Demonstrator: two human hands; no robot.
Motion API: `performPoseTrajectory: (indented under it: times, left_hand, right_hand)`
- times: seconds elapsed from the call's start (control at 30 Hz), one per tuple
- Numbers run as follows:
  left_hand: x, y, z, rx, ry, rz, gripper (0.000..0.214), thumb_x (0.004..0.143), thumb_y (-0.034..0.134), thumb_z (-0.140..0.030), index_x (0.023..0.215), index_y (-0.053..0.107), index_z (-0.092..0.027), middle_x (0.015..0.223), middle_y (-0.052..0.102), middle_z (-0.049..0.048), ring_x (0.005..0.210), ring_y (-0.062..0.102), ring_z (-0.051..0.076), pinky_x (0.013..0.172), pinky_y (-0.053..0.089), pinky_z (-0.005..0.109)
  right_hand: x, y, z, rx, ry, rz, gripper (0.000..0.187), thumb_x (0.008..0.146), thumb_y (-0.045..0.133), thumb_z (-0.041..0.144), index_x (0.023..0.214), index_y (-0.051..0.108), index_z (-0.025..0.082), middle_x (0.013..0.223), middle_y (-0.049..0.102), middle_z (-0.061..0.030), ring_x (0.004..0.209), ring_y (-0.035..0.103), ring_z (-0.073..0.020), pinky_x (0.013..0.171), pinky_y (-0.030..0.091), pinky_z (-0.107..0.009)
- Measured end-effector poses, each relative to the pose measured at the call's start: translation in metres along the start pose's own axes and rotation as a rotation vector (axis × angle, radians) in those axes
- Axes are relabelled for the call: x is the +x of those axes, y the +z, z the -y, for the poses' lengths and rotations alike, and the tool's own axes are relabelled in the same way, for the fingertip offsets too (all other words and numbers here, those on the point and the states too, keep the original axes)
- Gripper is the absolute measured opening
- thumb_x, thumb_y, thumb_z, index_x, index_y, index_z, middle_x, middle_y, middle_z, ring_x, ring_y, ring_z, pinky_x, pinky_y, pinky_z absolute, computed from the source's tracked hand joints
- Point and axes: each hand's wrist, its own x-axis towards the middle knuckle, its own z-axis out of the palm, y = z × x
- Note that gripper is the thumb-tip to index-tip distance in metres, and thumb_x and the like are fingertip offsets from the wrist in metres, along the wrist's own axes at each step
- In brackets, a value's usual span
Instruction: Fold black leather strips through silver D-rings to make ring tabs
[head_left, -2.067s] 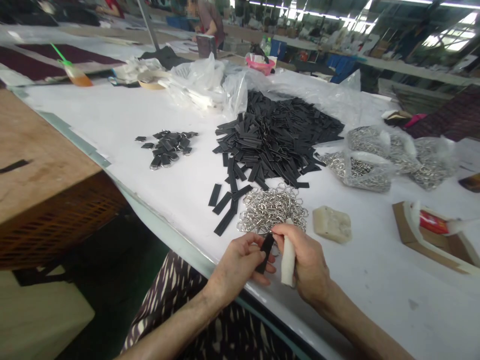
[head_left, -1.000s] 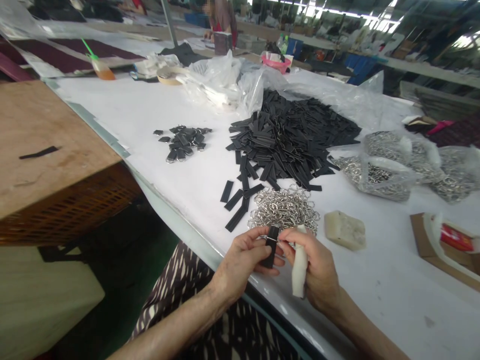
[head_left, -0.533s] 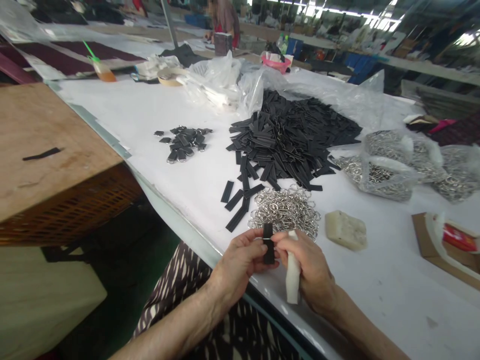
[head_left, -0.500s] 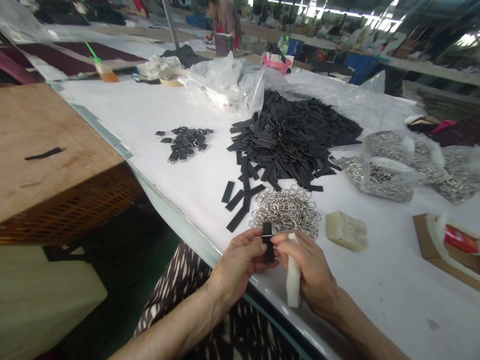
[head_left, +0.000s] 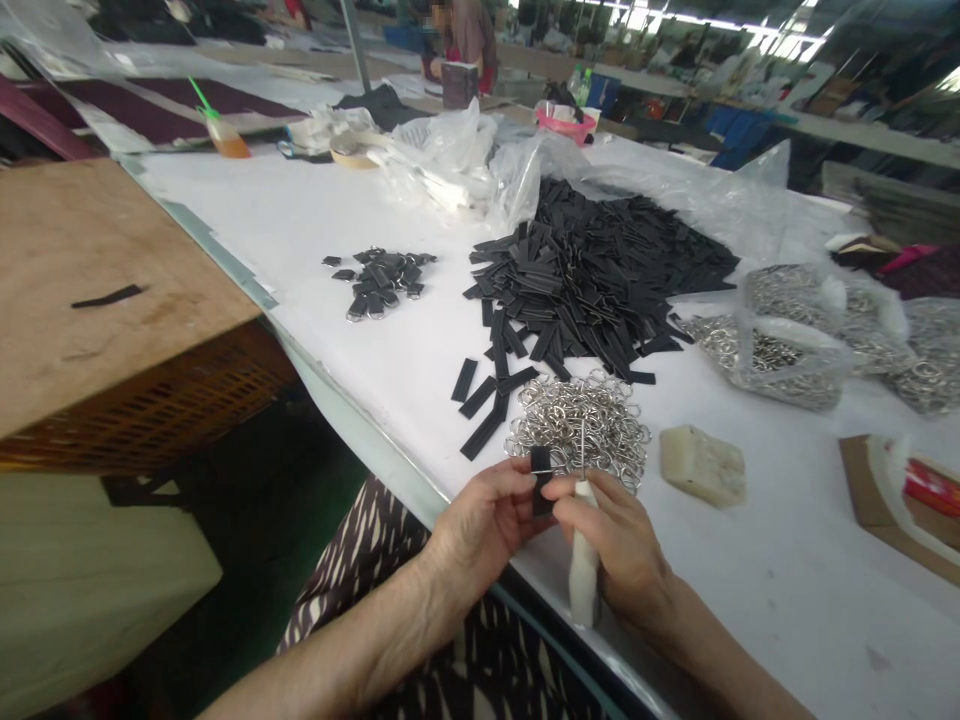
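My left hand (head_left: 484,515) pinches a short black webbing strip (head_left: 541,459) upright between thumb and fingers. A thin metal ring bar crosses the strip near its top. In my right hand (head_left: 626,540) is an awl (head_left: 584,575), its white handle hanging below the fingers and its thin metal spike pointing up. The right fingertips also touch the strip's side. Just beyond both hands lies a heap of silvery metal rings (head_left: 581,415). Behind it spreads a large pile of black strips (head_left: 600,285). Farther left are several black strips folded through rings (head_left: 382,275).
A pale wax-like block (head_left: 703,465) and a cardboard box (head_left: 862,485) lie to the right. Bags of rings (head_left: 795,365) sit behind them. Clear plastic sheeting (head_left: 465,160) is at the back. A wooden board (head_left: 112,370) stands left, beyond the table edge. Another person (head_left: 471,40) works far off.
The awl has turned in my right hand, so its metal spike now shows above the fingers. The left hand still holds the strip. The whole view has shifted slightly.
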Motion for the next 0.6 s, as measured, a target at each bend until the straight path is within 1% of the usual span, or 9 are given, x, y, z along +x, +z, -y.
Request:
performPoseTrajectory:
  times: [0.03,0.1,0.17,0.23,0.3,0.4,0.47,0.6]
  left_hand:
    - [0.0,0.0,0.0,0.004,-0.01,-0.015,0.006,0.07,0.061,-0.01,0.075,0.059,-0.012,0.064,0.065,0.0029,0.061,0.061,0.015,0.066,0.048,0.03]
    - [0.001,0.0,0.0,0.034,-0.014,-0.074,0.008,0.07,0.065,-0.015,0.071,0.058,-0.013,0.062,0.065,0.0027,0.058,0.06,0.015,0.062,0.049,0.03]
    - [0.002,0.0,0.001,0.058,0.007,-0.131,0.013,0.067,0.069,-0.013,0.071,0.057,-0.014,0.06,0.064,0.0007,0.053,0.058,0.013,0.058,0.049,0.029]
    - [0.003,0.001,0.003,0.064,0.04,-0.151,0.016,0.065,0.07,-0.009,0.069,0.056,-0.015,0.058,0.062,-0.0013,0.049,0.057,0.012,0.055,0.049,0.028]
    - [0.003,0.002,0.004,0.078,0.075,-0.126,0.014,0.065,0.069,-0.009,0.068,0.057,-0.015,0.059,0.064,-0.0007,0.05,0.059,0.013,0.056,0.05,0.027]
    - [0.002,0.003,0.006,0.121,0.136,-0.045,0.006,0.07,0.067,-0.013,0.069,0.062,-0.013,0.064,0.067,0.0017,0.057,0.064,0.014,0.062,0.051,0.027]
    - [0.0,0.004,0.007,0.149,0.178,-0.001,0.005,0.074,0.065,-0.015,0.07,0.065,-0.012,0.068,0.068,0.0028,0.061,0.065,0.014,0.066,0.051,0.027]
    - [-0.006,0.005,0.011,0.173,0.26,-0.002,0.01,0.08,0.061,-0.019,0.076,0.066,-0.013,0.073,0.069,0.0035,0.068,0.065,0.015,0.076,0.05,0.031]
  right_hand:
    - [-0.001,0.0,0.001,0.026,0.024,0.0,0.022,0.083,0.043,-0.001,0.088,0.051,0.02,0.084,0.062,-0.0064,0.079,0.054,-0.0172,0.068,0.048,-0.03]
    - [-0.002,0.0,0.004,0.06,0.059,0.009,0.022,0.082,0.043,-0.001,0.086,0.051,0.02,0.083,0.062,-0.0053,0.076,0.053,-0.0165,0.066,0.047,-0.03]
    - [-0.004,0.002,0.007,0.08,0.109,0.017,0.022,0.082,0.044,0.001,0.085,0.051,0.021,0.081,0.062,-0.0035,0.075,0.054,-0.0164,0.066,0.046,-0.03]
    - [-0.004,0.004,0.01,0.103,0.214,-0.006,0.02,0.083,0.047,0.004,0.087,0.052,0.022,0.082,0.064,-0.002,0.076,0.056,-0.0164,0.067,0.046,-0.03]
    - [-0.002,0.005,0.014,0.131,0.349,-0.057,0.017,0.083,0.051,0.008,0.09,0.053,0.024,0.085,0.064,-0.001,0.077,0.058,-0.0156,0.069,0.047,-0.029]
    - [0.001,0.006,0.018,0.163,0.519,-0.114,0.014,0.082,0.055,0.013,0.091,0.053,0.024,0.084,0.063,0.0001,0.074,0.059,-0.014,0.068,0.047,-0.027]
    - [0.003,0.005,0.02,0.179,0.595,-0.116,0.012,0.082,0.056,0.015,0.09,0.053,0.024,0.082,0.062,0.0005,0.071,0.058,-0.0134,0.064,0.046,-0.025]
    - [0.007,0.001,0.021,0.213,0.676,-0.108,0.01,0.081,0.056,0.017,0.087,0.051,0.023,0.078,0.06,0.001,0.065,0.055,-0.0129,0.058,0.044,-0.024]
